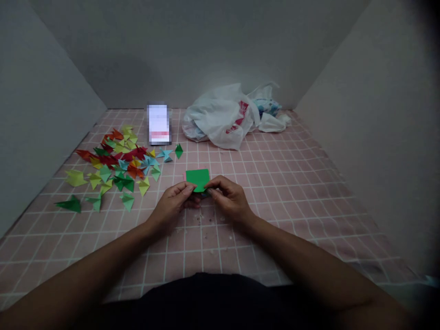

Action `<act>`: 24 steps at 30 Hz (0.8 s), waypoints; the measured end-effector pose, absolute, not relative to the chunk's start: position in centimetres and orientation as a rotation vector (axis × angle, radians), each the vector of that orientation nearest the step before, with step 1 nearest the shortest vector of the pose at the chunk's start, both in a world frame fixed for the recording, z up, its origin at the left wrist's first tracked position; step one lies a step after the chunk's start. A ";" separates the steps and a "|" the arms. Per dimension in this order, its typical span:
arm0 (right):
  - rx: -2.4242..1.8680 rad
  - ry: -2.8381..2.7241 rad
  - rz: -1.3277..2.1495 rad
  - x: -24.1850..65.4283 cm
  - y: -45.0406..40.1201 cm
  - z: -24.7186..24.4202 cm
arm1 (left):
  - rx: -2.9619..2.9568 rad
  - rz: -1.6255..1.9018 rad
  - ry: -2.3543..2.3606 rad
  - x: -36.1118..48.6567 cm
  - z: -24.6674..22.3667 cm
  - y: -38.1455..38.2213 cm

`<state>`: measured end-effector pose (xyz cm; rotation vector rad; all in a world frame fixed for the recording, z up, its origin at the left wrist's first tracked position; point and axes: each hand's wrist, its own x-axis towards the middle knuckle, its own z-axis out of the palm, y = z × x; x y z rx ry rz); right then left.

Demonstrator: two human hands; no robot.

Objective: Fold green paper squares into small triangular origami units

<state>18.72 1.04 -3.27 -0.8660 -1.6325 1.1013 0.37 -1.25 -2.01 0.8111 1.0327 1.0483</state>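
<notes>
A small sheet of bright green paper (197, 179) is held up in front of me between both hands. My left hand (180, 195) pinches its lower left corner, thumb on top and the other fingers curled underneath. At the lower right edge, my right hand (228, 197) grips the paper between thumb and forefinger. The paper's lower edge looks bent or curved near the fingers. To the left of my hands lies a spread of folded paper pieces (118, 181) in red, orange, yellow, light blue and green. One dark green folded piece (178, 151) sits apart, just beyond the held sheet.
A pink and white checked cloth (285, 201) covers the surface, wrinkled at the right. Toward the back stand a lit phone (158, 123) and a crumpled white plastic bag (220, 117) with red print. Crumpled white tissue (273, 123) lies beside the bag. Pale walls enclose three sides.
</notes>
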 end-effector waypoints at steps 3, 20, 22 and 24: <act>-0.887 -1.317 1.401 18.3 1.1 -3.8 | 0.982 1.123 1.061 0.2 -1.9 -1.1; -0.808 -1.221 1.663 17.8 0.5 -3.7 | 0.994 1.150 1.161 0.2 -1.5 -1.5; -0.839 -1.203 1.652 17.8 0.5 -3.8 | 1.001 1.122 1.150 0.2 -1.5 -1.5; -0.870 -1.153 1.656 17.9 0.5 -3.9 | 1.005 1.094 1.120 0.1 -1.6 -1.5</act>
